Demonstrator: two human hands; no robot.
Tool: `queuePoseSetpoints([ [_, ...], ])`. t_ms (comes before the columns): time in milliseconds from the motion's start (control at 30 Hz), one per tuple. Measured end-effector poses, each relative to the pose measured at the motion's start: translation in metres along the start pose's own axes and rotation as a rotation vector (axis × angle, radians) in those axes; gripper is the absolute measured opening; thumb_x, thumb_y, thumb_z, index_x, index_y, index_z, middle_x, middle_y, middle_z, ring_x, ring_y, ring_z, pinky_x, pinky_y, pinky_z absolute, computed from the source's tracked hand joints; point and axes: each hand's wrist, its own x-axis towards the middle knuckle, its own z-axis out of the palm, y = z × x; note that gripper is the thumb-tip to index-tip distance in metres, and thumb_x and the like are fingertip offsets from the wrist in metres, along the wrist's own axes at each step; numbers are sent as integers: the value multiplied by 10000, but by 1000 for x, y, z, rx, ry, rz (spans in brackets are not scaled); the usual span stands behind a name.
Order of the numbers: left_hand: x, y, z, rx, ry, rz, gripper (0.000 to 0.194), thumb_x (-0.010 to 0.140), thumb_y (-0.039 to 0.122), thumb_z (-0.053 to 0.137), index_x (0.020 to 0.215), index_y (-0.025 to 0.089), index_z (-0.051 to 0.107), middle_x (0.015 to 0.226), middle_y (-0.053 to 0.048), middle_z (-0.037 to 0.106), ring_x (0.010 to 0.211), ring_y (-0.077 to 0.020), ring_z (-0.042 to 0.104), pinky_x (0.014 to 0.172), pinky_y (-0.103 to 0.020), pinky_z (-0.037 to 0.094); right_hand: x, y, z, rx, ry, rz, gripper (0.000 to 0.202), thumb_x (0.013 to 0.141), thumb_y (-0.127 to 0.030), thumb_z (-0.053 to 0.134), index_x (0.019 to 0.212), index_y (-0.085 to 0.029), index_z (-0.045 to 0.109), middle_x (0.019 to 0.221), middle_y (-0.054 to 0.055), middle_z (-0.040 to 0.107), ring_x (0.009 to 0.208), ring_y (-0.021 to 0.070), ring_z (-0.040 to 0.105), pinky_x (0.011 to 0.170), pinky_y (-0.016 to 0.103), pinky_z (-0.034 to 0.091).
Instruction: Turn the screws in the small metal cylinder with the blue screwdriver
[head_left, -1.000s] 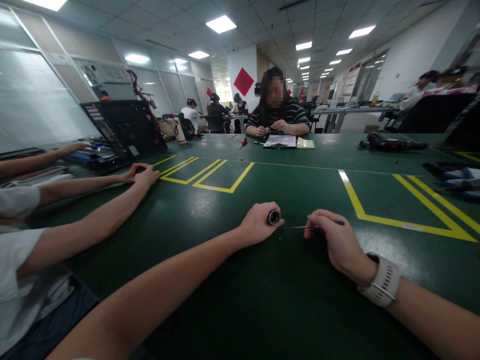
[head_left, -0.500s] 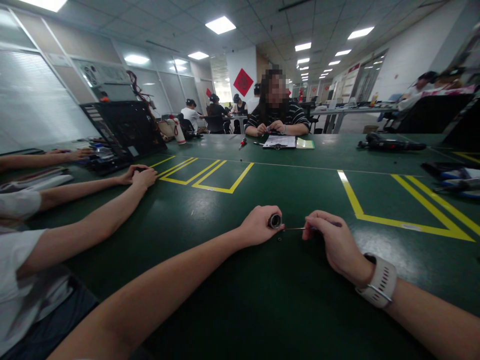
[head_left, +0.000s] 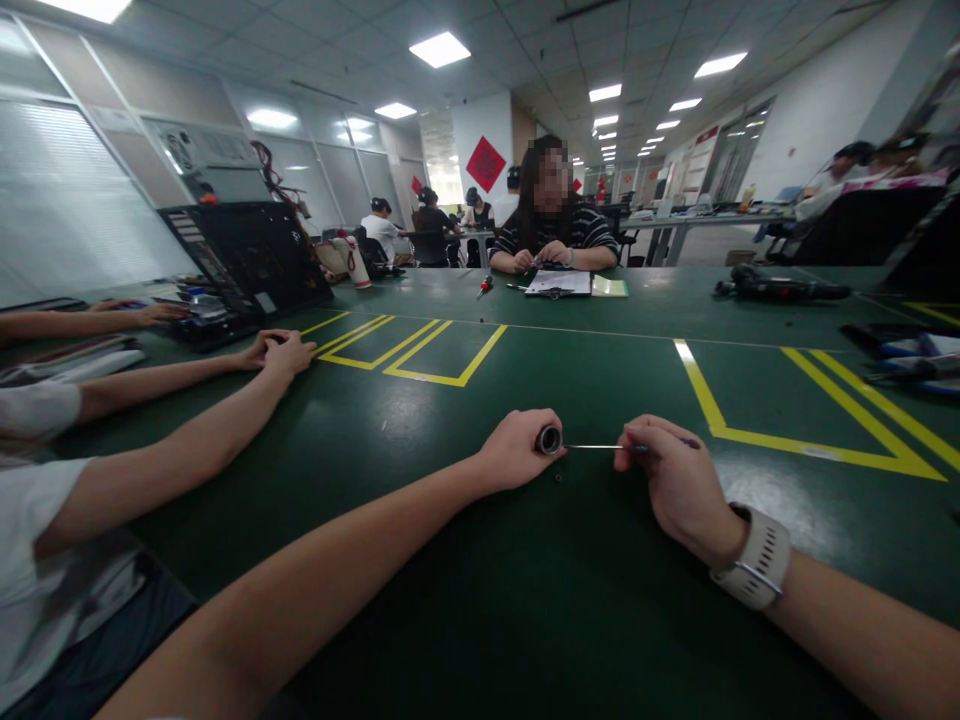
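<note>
My left hand [head_left: 516,450] is wrapped round a dark hollow cylinder [head_left: 550,440], its round open end facing me. My right hand [head_left: 671,470], with a light watch strap at the wrist, pinches the dark handle of a thin screwdriver [head_left: 596,447]. The metal shaft points left, and its tip is at the fingers of my left hand beside the cylinder; the exact contact is too small to tell. A tiny dark nut-like part [head_left: 558,478] lies on the green table [head_left: 480,570] just below the cylinder.
At the left, a co-worker's hands [head_left: 281,352] hold something dark. Across the table sits a person [head_left: 555,225] behind a clipboard [head_left: 559,284]. A red screwdriver [head_left: 485,286], a black power tool [head_left: 780,285] and yellow tape outlines [head_left: 720,415] are also on the table.
My right hand has moved slightly right and up with the screwdriver, and more of the shaft shows, now nearly level. My left hand and the cylinder have barely moved.
</note>
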Motion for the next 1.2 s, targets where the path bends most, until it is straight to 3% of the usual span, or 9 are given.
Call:
queuePoseSetpoints([
  [500,-1,2,0,-118,62,-90,254,724,226,644,876,180,446,828,8,562,714,-129,528,604,-238,398,-3,-6,3,168,-18,-87,128,709,-236,572,590,-194,590,557,-5,560,566,138,507,593,295,383],
  [600,0,1,0,-97,73,-87,248,721,230,642,860,180,443,799,17,548,696,-125,514,601,-239,384,-5,-4,2,31,-67,-167,165,771,-273,545,634,-195,597,596,3,573,612,155,525,633,315,396],
  [800,1,-2,1,-91,109,-60,219,726,242,628,816,180,439,745,33,505,662,-117,475,583,-236,358,-17,-10,4,-477,-214,-297,232,863,-370,479,772,-204,612,754,22,614,753,186,564,680,330,417],
  [1200,1,-1,1,-101,79,-23,143,713,198,585,788,174,466,732,33,501,656,-118,463,582,-238,350,-23,-11,11,-758,-356,-621,154,895,-233,427,844,-200,568,823,47,595,773,182,543,691,337,436],
])
